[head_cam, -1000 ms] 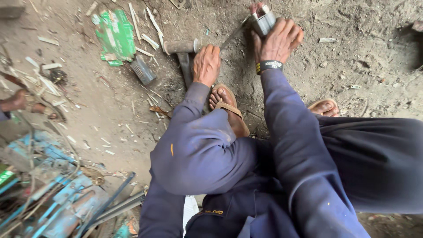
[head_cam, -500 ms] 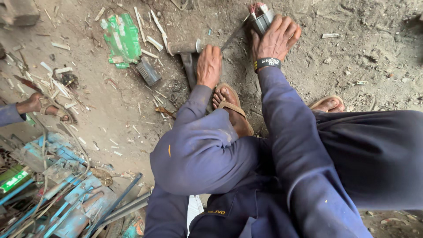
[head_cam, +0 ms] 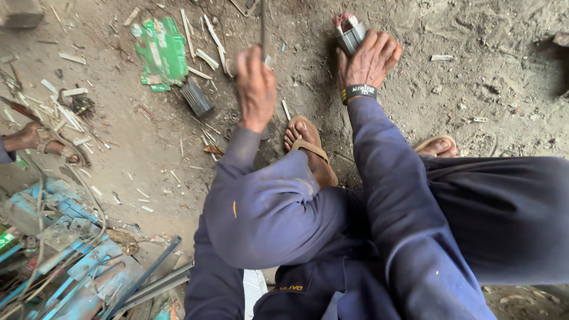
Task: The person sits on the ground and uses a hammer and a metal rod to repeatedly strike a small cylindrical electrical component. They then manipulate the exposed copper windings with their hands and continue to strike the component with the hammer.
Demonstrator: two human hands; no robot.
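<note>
While the right hand [head_cam: 370,59] presses a small grey block [head_cam: 351,37] onto the dirt floor [head_cam: 492,83], fingers draped over it and the block poking out past the fingertips, the left hand [head_cam: 256,89] is raised above the ground, its grip shut around a thin dark rod [head_cam: 262,26] that rises out of the fist. A sandalled foot [head_cam: 308,148] sits between the 2 arms.

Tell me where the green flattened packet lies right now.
In the head view, the green flattened packet lies on the dirt ground at upper left, left of the raised left hand, just above a small dark grey block.
</note>
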